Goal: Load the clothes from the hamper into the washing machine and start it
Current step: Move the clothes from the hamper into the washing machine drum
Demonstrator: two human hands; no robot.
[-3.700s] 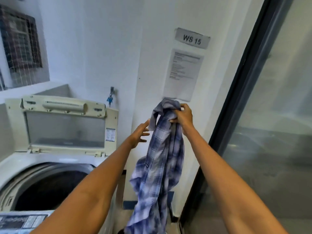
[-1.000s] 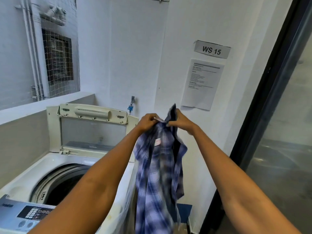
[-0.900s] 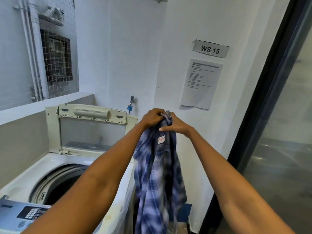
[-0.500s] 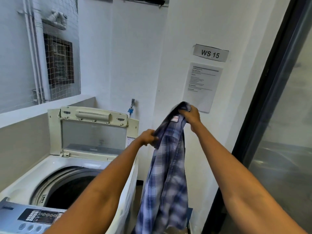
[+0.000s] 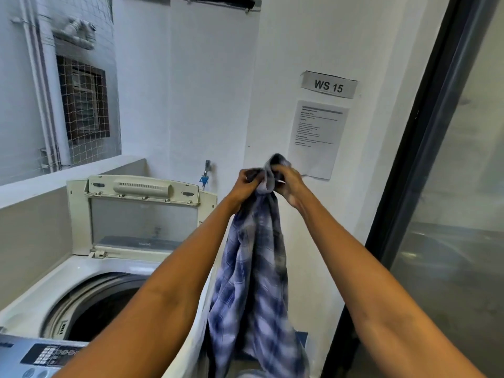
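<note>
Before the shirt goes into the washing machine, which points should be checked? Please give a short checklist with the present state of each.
1. Lid of the washing machine raised: ok, it stands upright behind the drum opening.
2. Drum opening free to receive: ok, no obstruction visible, though its bottom is dark.
3. Grip on the plaid shirt: ok, left hand and right hand both hold its top.
4. Shirt above the drum: not ok, it hangs beside the machine's right side.
5. Shirt bottom clear of the floor: cannot tell, it runs out of frame.
6. Control panel setting: cannot tell, too blurred.
</note>
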